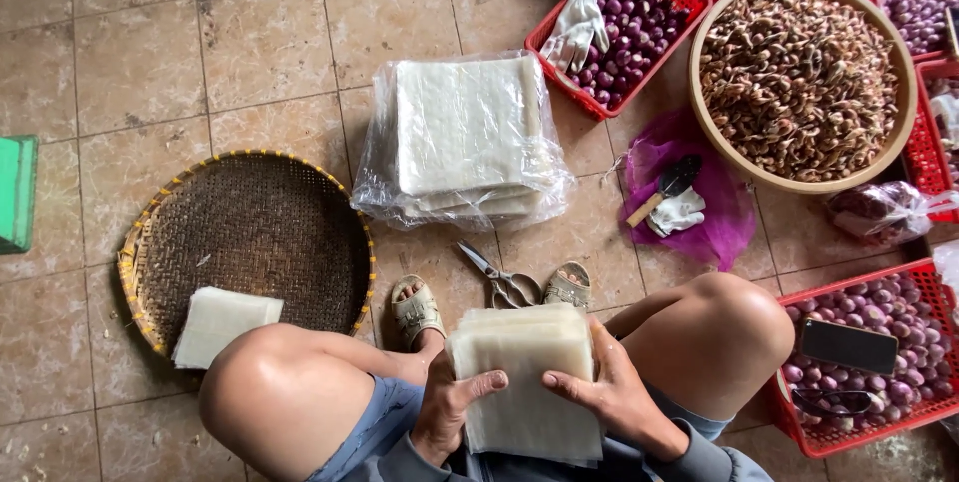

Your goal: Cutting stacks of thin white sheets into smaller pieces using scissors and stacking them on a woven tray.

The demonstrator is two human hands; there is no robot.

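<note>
Stack of thin translucent square sheets (526, 382), slightly wavy edges, held upright between the knees. Left hand (452, 404) and right hand (609, 394) clamp its sides, thumbs across the front. Round woven tray (255, 232) on the tiled floor (130, 52), few sheets (222, 322) on it. Steel scissors (502, 280) ahead, by a bagged sheet pile (462, 137).

Tiled floor (130, 52): woven tray (250, 232), bagged sheets (462, 137), scissors (499, 277), baskets (619, 27).

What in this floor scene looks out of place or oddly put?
A dark flat phone lies on the purple onions in the red plastic basket at lower right, and a white cloth glove is draped over the onions in another red basket. Nothing looks spilled.
</note>
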